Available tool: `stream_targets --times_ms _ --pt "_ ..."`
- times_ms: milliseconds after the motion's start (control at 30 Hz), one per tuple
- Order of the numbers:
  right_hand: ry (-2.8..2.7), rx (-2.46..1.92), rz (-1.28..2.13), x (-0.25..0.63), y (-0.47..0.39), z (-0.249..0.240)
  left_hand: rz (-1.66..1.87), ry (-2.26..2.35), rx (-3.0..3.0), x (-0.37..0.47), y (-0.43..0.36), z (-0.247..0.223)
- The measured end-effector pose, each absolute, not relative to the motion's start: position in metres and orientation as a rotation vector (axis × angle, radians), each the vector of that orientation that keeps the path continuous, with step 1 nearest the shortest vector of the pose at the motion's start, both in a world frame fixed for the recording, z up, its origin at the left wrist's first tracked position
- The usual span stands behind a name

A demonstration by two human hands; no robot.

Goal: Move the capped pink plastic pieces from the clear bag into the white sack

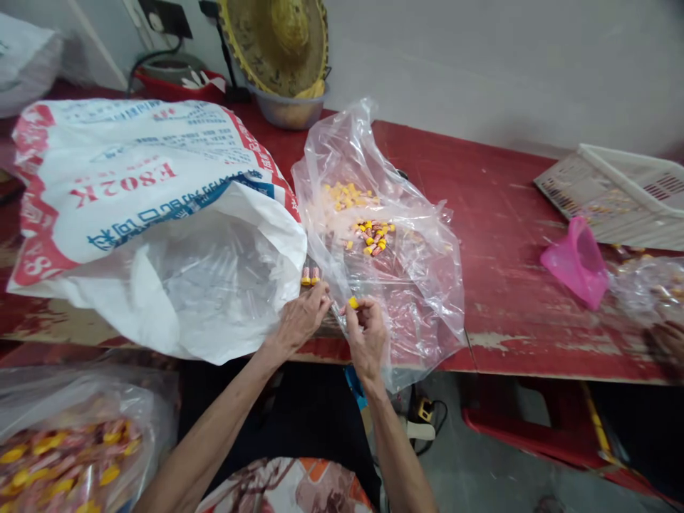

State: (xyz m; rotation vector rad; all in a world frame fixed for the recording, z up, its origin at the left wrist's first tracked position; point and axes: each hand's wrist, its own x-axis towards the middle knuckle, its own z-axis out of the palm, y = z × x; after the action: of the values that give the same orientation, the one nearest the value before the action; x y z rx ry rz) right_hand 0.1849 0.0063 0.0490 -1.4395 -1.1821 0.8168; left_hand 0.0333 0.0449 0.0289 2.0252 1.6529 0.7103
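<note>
My right hand (pixel 368 338) pinches a small yellow-capped piece (pixel 353 303) between thumb and fingertips, at the near edge of a clear plastic bag (pixel 422 299). Close to its left, my left hand (pixel 303 317) has its fingers closed together; whatever they hold is hidden. Just beyond those fingers stand two small pink tubes with yellow ends (pixel 311 276), side by side on the table. Inside the clear bag lie a heap of yellow caps (pixel 347 195) and a smaller pile of pink-and-yellow tubes (pixel 375 235). To the left, a white printed sack (pixel 122 157) gapes open, with clear plastic inside.
At lower left, a clear bag holds many yellow-capped tubes (pixel 69 463). A pink scoop-like piece (pixel 577 263) and a white basket (pixel 630 178) sit at right, near another person's hand (pixel 670 338). A straw hat (pixel 278 43) rests on a basin (pixel 288 110) against the wall.
</note>
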Motion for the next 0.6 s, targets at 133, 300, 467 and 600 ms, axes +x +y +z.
stream_targets --times_ms 133,300,467,600 --pt "-1.078 -1.453 0.865 0.160 -0.011 0.026 0.801 1.607 1.766 0.027 0.059 0.036" --pt "-1.297 -1.469 0.833 0.151 -0.010 0.011 0.588 1.905 1.872 0.036 0.069 0.028" --pt "-1.319 -1.486 0.746 0.152 -0.010 0.009 0.925 1.805 2.135 0.025 0.040 0.020" --pt "-1.340 -1.477 0.698 0.152 -0.010 0.006 1.301 2.042 2.084 -0.018 0.007 0.021"
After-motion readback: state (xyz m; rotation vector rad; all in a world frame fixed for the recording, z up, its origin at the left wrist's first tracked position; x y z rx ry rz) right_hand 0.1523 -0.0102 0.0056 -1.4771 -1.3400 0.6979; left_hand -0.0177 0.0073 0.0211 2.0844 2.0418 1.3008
